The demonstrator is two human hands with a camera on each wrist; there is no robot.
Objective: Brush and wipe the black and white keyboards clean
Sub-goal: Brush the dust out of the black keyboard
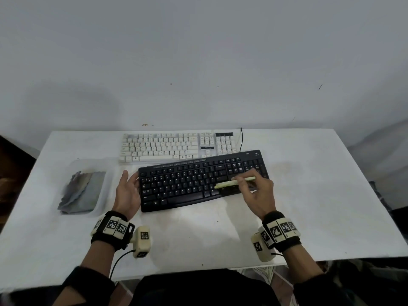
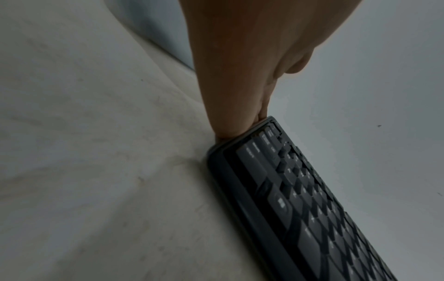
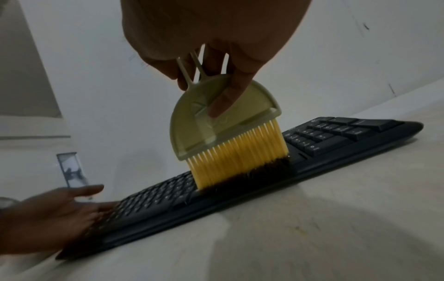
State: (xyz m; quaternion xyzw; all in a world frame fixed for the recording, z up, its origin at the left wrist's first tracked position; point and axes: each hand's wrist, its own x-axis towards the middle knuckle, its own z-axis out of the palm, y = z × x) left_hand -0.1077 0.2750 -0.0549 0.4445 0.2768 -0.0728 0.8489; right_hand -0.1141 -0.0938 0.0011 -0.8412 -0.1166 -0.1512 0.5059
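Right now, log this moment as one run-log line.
step: brushing black keyboard | right hand: holds yellow brush, bristles on keys | left hand: open, braces left end | white keyboard: untouched behind

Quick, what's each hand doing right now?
Left hand: open, straight fingers pressing the black plastic keyboard's end.
Right hand: grip closed on the yellow-bristled plastic brush.

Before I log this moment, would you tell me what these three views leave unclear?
- Right hand fingers round the brush: hidden by the hand's back, head view.
- Key legends on the white keyboard: too small, head view.
- Black keyboard right end: cut off by the edge, left wrist view.
- Left hand: blurred, right wrist view.
- Cloths: number unclear, stacked.
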